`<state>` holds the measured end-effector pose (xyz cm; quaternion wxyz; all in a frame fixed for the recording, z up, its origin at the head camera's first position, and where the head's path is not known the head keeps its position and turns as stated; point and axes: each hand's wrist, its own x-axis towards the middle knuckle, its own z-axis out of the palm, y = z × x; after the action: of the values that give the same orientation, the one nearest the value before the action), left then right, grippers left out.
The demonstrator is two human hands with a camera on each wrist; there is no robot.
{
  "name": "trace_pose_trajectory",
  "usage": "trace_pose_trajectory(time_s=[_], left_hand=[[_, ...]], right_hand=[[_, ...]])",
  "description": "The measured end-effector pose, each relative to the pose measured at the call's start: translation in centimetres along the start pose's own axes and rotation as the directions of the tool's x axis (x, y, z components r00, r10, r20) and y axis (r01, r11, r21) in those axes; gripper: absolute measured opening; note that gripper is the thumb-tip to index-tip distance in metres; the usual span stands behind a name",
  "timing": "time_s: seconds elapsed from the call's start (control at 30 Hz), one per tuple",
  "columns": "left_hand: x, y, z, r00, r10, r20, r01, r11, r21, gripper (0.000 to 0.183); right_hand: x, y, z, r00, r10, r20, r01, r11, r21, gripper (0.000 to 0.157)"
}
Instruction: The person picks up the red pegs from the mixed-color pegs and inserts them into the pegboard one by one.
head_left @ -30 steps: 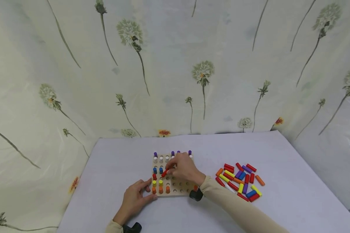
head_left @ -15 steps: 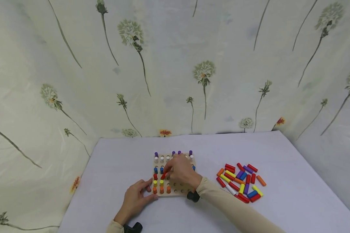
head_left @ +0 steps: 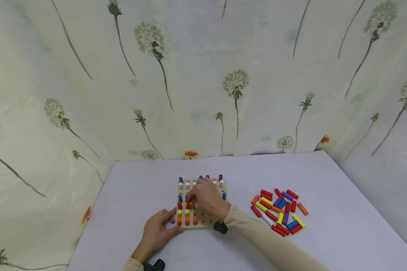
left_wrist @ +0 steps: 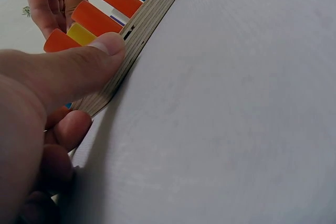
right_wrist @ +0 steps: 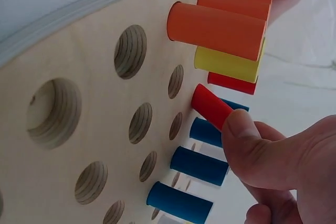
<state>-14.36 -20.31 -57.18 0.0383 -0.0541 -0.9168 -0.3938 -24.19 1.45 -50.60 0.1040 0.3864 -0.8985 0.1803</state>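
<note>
My right hand pinches a red peg between thumb and fingers over the wooden pegboard. In the right wrist view the peg leans, its lower end right at the board's surface. Beside it stand a yellow peg, another red peg and blue pegs. My left hand holds the board's near left corner, the thumb on the plywood edge in the left wrist view. Orange pegs stand upright along that near edge. The right hand hides the board's middle in the head view.
A loose pile of red, yellow, orange, blue, purple and white pegs lies to the right, with an orange peg at its outer side. White pegs and purple pegs fill parts of the far rows. Behind the table hangs a flowered curtain.
My right hand has shifted slightly left and turned, bringing the red peg from a strong slant to nearly upright beside the first red peg. The left hand stays at the board's corner.
</note>
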Motion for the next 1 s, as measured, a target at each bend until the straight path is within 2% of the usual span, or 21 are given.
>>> trace_pose_trajectory(time_s=[0.2, 0.53, 0.77, 1.0], left_hand=[[-0.1, 0.0, 0.1, 1.0, 0.006, -0.005, -0.006, 1.0, -0.005, 0.066], [-0.1, 0.1, 0.1, 1.0, 0.0, -0.007, 0.0, 1.0, 0.015, 0.067], [-0.1, 0.1, -0.1, 1.0, 0.012, -0.016, -0.012, 1.0, 0.016, 0.066], [-0.1, 0.1, 0.1, 1.0, 0.004, -0.013, -0.004, 1.0, 0.01, 0.065]], right_hand=[[0.1, -0.6, 0.2, 0.999, -0.014, 0.032, 0.014, 1.0, -0.004, 0.008], [0.4, -1.2, 0.5, 1.0, -0.011, 0.019, 0.012, 0.999, -0.038, 0.007], [0.7, -1.2, 0.6, 0.998, 0.008, 0.063, -0.003, 0.998, -0.068, 0.005], [0.9, -1.1, 0.0, 0.99, 0.027, 0.137, -0.022, 0.999, -0.039, 0.005]])
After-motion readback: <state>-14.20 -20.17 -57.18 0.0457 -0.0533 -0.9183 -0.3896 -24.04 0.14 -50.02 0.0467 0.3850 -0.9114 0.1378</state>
